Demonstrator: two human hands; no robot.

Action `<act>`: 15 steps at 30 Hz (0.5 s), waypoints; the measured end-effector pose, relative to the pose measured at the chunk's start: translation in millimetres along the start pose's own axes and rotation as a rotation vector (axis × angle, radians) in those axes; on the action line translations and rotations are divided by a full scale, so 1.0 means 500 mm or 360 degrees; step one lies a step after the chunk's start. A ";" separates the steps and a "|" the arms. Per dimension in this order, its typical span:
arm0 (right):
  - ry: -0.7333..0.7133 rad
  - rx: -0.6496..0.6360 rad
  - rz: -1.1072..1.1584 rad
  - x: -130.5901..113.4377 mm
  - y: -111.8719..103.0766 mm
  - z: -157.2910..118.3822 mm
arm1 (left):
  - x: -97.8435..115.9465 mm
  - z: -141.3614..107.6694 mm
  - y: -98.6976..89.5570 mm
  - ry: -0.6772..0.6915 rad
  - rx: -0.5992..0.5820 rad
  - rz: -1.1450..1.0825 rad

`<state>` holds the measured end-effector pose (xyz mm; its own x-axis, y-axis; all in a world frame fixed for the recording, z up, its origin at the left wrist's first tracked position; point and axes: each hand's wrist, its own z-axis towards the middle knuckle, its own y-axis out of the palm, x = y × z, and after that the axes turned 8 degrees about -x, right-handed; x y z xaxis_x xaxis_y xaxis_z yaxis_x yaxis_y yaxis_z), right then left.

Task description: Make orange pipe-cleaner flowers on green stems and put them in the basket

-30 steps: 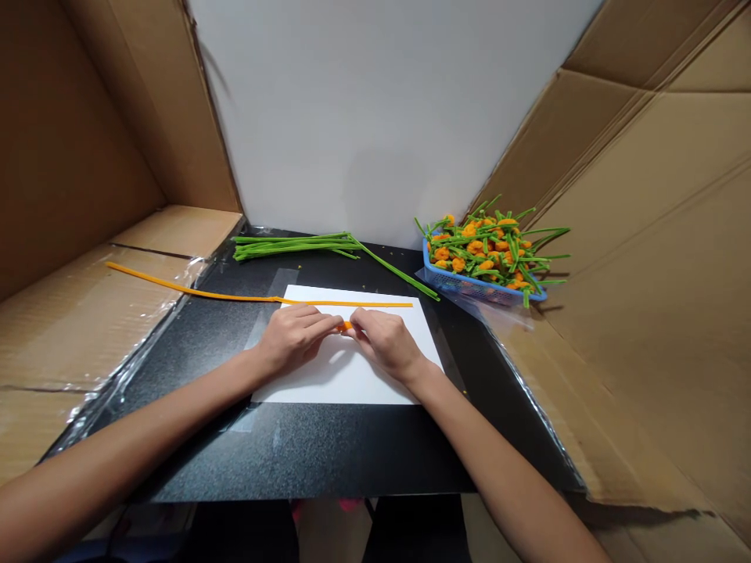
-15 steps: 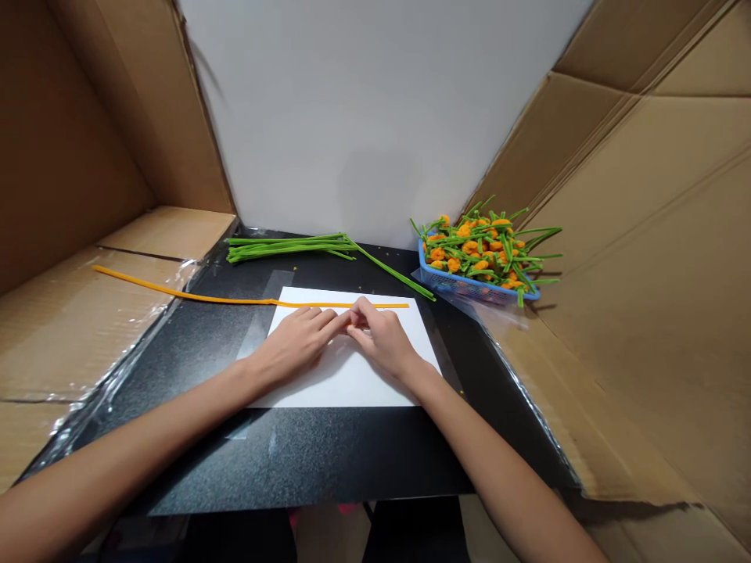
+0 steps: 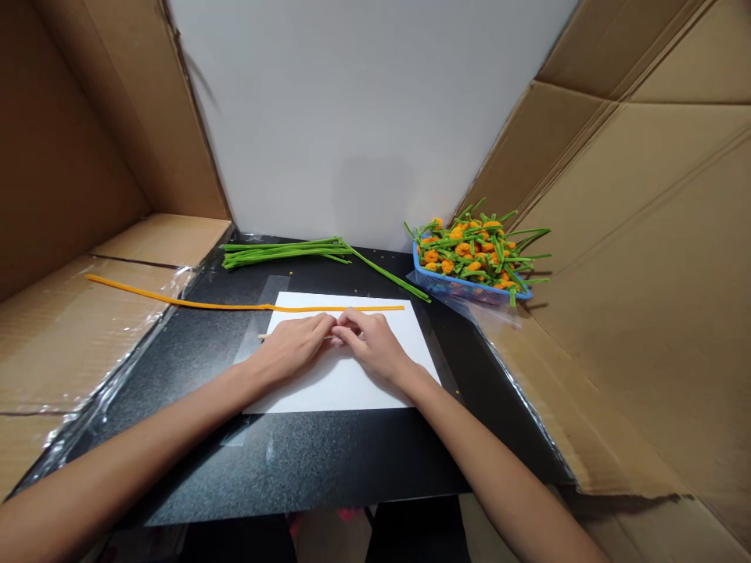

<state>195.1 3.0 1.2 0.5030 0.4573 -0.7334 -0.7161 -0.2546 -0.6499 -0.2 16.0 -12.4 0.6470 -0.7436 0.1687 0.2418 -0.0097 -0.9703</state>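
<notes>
My left hand (image 3: 298,342) is closed over a thin pale stick (image 3: 262,336), whose end pokes out on its left side. My right hand (image 3: 374,344) pinches at the fingertips of the left, where a small bit of orange pipe cleaner (image 3: 330,335) shows; most of it is hidden by the fingers. Both hands rest low over a white sheet of paper (image 3: 352,391). Just beyond them a long orange pipe cleaner strip (image 3: 217,306) lies across the paper and stretches left over the table onto cardboard.
Green pipe cleaners (image 3: 275,252) lie bundled at the back, one end slanting right. A blue basket (image 3: 469,290) at the back right is heaped with orange and green pipe cleaner pieces. Cardboard walls (image 3: 657,258) flank the black table (image 3: 305,469), with a white wall behind.
Both hands have shifted slightly left and nearer to me, the fingertips drawn back from the long orange strip. The pale stick's end now shows left of my left hand.
</notes>
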 end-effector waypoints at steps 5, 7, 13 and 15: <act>-0.0033 -0.0024 -0.0055 0.005 -0.010 0.006 | -0.017 0.013 -0.021 -0.0104 -0.0300 0.0233; -0.0015 0.0040 -0.0046 0.015 -0.031 0.008 | -0.032 0.017 -0.034 -0.0144 -0.0313 0.0296; 0.0062 0.0266 0.0172 0.068 -0.118 0.006 | -0.100 0.003 -0.044 -0.0292 -0.0224 0.0357; 0.0135 0.0518 0.0440 0.091 -0.143 0.004 | -0.123 -0.004 -0.040 -0.0357 -0.0182 0.0364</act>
<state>268.5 43.6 14.6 0.2993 0.3348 -0.8935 -0.9378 -0.0694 -0.3402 -46.3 60.6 -4.0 0.8213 -0.5695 -0.0340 -0.0026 0.0557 -0.9984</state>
